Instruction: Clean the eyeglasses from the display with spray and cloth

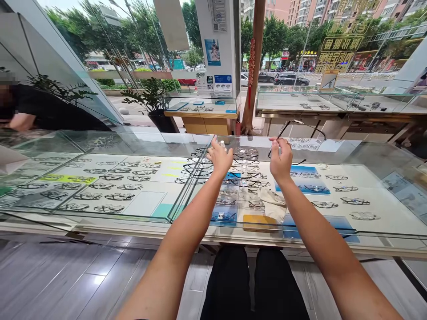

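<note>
My right hand point(280, 158), fingers closed, holds up a pair of thin dark-framed eyeglasses point(295, 122) above the glass counter. My left hand point(220, 156) reaches over the countertop with index finger and thumb apart. Just behind it, between finger and thumb, stands a small white bottle point(222, 144); whether they touch is hidden. Near that hand, several dark-framed eyeglasses point(195, 168) lie in a column on the glass top. More eyeglasses point(248, 155) lie in rows to its right. A pale crumpled cloth point(272, 201) lies below my right hand, with a yellow flat piece point(258, 222) next to it.
The glass display counter point(160, 229) spans the view, with rows of eyeglasses point(118, 196) inside on the left and others point(355, 201) on the right. A person in black point(43, 106) is at the far left. Beyond stand a potted plant point(163, 116), a wooden post point(256, 66) and more showcases point(303, 101).
</note>
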Demonstrator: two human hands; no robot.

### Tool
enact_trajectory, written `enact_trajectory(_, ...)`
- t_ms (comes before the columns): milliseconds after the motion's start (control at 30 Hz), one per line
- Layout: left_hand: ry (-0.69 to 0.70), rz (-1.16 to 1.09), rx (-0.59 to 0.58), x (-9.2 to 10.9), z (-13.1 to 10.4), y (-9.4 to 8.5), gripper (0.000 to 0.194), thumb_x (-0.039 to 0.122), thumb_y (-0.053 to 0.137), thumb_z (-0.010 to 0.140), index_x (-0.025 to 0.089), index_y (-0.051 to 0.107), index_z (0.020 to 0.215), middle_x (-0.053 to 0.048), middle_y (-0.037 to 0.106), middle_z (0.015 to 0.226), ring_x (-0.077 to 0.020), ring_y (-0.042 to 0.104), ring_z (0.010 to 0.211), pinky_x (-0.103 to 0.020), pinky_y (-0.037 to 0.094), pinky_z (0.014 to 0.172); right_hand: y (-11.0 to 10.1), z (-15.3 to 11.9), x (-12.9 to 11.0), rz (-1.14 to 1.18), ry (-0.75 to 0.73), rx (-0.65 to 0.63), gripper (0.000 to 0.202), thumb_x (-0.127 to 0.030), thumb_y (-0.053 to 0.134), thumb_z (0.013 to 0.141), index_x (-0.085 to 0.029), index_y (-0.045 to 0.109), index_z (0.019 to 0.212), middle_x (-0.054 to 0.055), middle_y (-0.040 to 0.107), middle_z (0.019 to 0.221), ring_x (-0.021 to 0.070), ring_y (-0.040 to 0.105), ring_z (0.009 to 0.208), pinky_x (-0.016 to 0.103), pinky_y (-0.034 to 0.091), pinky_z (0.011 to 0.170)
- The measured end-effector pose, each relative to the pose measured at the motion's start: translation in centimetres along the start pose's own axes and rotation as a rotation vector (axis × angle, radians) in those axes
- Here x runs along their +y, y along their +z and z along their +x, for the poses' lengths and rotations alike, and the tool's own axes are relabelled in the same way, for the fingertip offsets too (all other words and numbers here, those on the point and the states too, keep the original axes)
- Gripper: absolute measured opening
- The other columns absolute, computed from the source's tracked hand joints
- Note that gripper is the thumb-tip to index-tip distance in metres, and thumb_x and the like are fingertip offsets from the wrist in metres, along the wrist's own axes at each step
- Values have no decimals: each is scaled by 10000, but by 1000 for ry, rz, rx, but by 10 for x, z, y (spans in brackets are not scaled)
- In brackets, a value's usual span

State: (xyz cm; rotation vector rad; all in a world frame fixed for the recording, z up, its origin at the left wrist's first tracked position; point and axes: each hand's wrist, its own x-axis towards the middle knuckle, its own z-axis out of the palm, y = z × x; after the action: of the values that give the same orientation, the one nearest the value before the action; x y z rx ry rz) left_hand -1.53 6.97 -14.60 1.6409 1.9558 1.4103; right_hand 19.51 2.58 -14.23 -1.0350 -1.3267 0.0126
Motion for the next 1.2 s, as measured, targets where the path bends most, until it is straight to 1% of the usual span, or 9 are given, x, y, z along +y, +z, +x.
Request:
enact_trajectory(167, 0, 42, -91, -12, 6, 5, 538, 87, 634, 953, 215, 493, 1455, -217, 752, 1388, -426, 593, 1431, -587, 344, 1202, 1, -2, -3, 34, 25, -30, 383, -492, 438, 1139, -266, 747, 1120, 110, 782, 1146, 306, 663, 1121, 481, 482, 1050)
enact_trajectory(267, -9, 58, -103, -13, 7, 5, 297, 126, 625, 975, 219, 585, 1253, -203, 773, 1298, -431, 621, 1358, -577, 356, 1179, 1, -4, -6, 47, 30, -44, 386, -501, 436, 1140, -270, 745, 1125, 110, 777, 1151, 305, 658, 1120, 484, 483, 1052)
enact_trajectory(367, 67, -61, -51, -10, 8, 1, 221, 209, 552, 1053, 222, 584, 1272, -193, 740, 1340, -385, 628, 1315, -555, 388, 1176, 2, -5, -9, 56, 30, -54, 379, -500, 440, 1139, -270, 740, 1118, 106, 775, 1141, 299, 662, 1103, 478, 491, 1041)
enact_trajectory(500, 226, -450, -134, 2, 5, -4, 380, 469, 529, 1127, 272, 533, 1452, -133, 715, 1319, -262, 680, 1205, -399, 525, 1059, 4, -7, -12, 99, 34, -90, 358, -482, 440, 1141, -269, 724, 1099, 101, 774, 1148, 290, 670, 1124, 470, 500, 1044)
enact_trajectory(667, 69, -856, -484, 21, -5, -6, 543, 626, 617, 1058, 359, 505, 1516, -50, 706, 1118, -197, 686, 959, -302, 601, 779, 8, -9, -13, 179, 26, -144, 363, -503, 458, 1129, -262, 710, 1030, 96, 780, 1123, 288, 678, 1110, 473, 494, 1050)
enact_trajectory(767, -41, -1050, -645, 29, -11, -11, 453, 660, 600, 1037, 289, 653, 1291, -26, 646, 923, -178, 636, 805, -297, 588, 697, 9, -10, -13, 199, 33, -218, 393, -548, 470, 1120, -270, 719, 998, 81, 775, 1073, 283, 672, 1072, 463, 493, 1032)
enact_trajectory(867, -97, -1159, -772, 34, -14, -19, 690, 846, 448, 1012, 210, 661, 853, -39, 549, 754, -175, 575, 693, -312, 537, 608, 10, -10, -14, 271, 62, -337, 419, -576, 489, 1106, -261, 720, 954, 73, 780, 1054, 271, 674, 1039, 446, 498, 1020)
enact_trajectory(967, -85, -1162, -771, 37, -16, -27, 871, 1008, 278, 938, 223, 504, 634, -40, 469, 653, -176, 531, 625, -330, 485, 549, 10, -10, -15, 339, 104, -414, 422, -587, 521, 1082, -250, 722, 927, 74, 789, 1061, 264, 677, 1034, 439, 499, 1018)
enact_trajectory(1200, -34, -990, -689, 37, -14, -28, 890, 1038, 219, 912, 242, 442, 582, -27, 433, 584, -165, 482, 553, -333, 443, 515, 9, -10, -19, 429, 174, -505, 449, -642, 576, 1037, -254, 733, 874, 52, 789, 973, 257, 676, 988, 430, 522, 988)
